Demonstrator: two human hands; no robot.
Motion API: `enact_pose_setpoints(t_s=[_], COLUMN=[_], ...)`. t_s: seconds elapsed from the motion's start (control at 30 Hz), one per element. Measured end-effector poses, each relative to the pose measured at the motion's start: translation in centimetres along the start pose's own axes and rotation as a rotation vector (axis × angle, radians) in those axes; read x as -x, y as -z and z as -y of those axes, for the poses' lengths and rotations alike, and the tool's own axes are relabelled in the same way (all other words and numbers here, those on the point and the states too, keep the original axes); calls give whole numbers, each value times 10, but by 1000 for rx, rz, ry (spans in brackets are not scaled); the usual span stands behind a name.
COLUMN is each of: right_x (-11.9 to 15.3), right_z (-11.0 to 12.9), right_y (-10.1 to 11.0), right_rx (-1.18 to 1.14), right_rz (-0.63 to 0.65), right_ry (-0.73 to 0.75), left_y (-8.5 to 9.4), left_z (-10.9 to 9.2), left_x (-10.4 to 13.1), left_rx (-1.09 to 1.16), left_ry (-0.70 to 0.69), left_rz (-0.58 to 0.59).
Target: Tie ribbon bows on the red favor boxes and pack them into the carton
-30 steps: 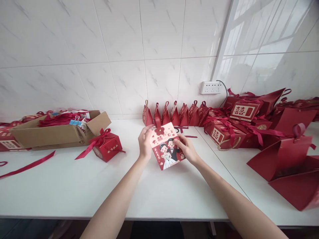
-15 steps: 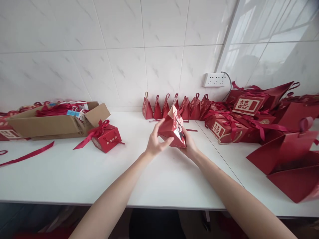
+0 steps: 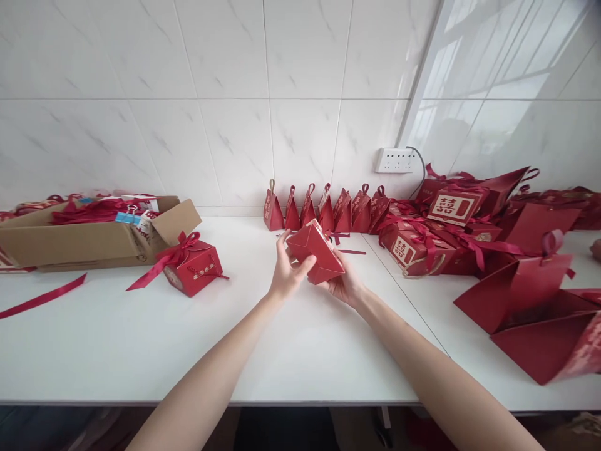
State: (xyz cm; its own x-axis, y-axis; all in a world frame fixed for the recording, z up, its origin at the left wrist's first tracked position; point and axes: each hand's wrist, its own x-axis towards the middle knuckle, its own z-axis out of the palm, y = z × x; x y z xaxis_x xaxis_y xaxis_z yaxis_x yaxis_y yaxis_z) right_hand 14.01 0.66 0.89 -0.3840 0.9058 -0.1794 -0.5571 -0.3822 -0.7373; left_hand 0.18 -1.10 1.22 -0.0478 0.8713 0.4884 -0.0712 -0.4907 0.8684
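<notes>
Between both hands, a little above the white table, I hold a small red gift box, tilted so that a plain folded face is toward me. My left hand grips its left side, thumb across the near face and fingers behind. Under its right and lower side my right hand is closed round it, with some fingers hidden by the box. Behind it, pieces of red ribbon lie on the table. A row of several pointed red boxes with loops stands near the wall.
Left of my hands is a red box with a bow, and beyond it an open cardboard box full of ribbon. On the right are piled red gift boxes and large open red boxes. A power strip is on the wall.
The box has been turned in my hands: its printed side faced right and now a plain red face shows. My hands stay round it. The view has shifted slightly.
</notes>
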Motion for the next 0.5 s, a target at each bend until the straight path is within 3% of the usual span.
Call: enact_pose_setpoints(t_s=[0.17,0.23,0.4,0.5], right_x=[-5,-8,0,29], right_z=[-4,0,13,10], right_y=[4,6,3,-2], right_rx=[45,155,533,619], right_rz=[-7,-42,-293,-311], right_ry=[55,221,855,976], left_y=[2,7,22,30], left_z=[4,8,27,37], left_x=[1,-2,-10,-14], left_rx=[-117,-220,-694,-833], left_ry=[-14,-24,-185,-279], left_rz=[133,155,172,281])
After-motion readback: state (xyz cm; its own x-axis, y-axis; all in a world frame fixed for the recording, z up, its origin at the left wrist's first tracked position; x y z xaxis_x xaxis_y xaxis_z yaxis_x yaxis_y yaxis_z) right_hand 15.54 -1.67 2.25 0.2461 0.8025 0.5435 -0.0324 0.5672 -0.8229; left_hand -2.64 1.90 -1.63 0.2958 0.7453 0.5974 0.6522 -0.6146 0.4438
